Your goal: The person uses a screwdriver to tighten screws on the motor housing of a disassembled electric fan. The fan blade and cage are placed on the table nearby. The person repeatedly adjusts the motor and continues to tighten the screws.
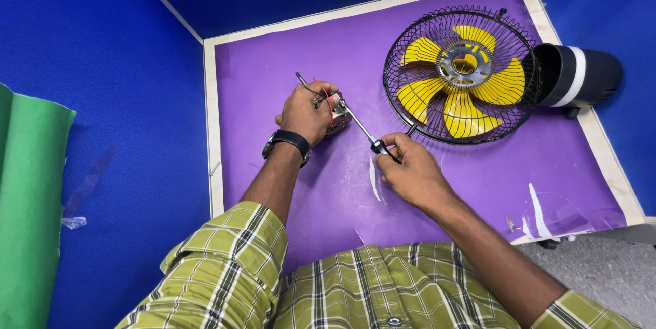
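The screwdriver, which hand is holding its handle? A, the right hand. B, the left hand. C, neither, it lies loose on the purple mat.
A: the right hand grips the dark handle of the screwdriver, whose shaft runs up to the small metal motor part that the left hand, the one wearing the wristwatch, holds.

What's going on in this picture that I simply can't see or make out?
Head view, the only one:
- The metal part is mostly covered by the left hand, so its shape is unclear.
- The screwdriver tip is hidden at that part; its handle sits inside the right hand.
- The fan body's far end is too dark to read.
- The green sheet is cut off by the left edge.
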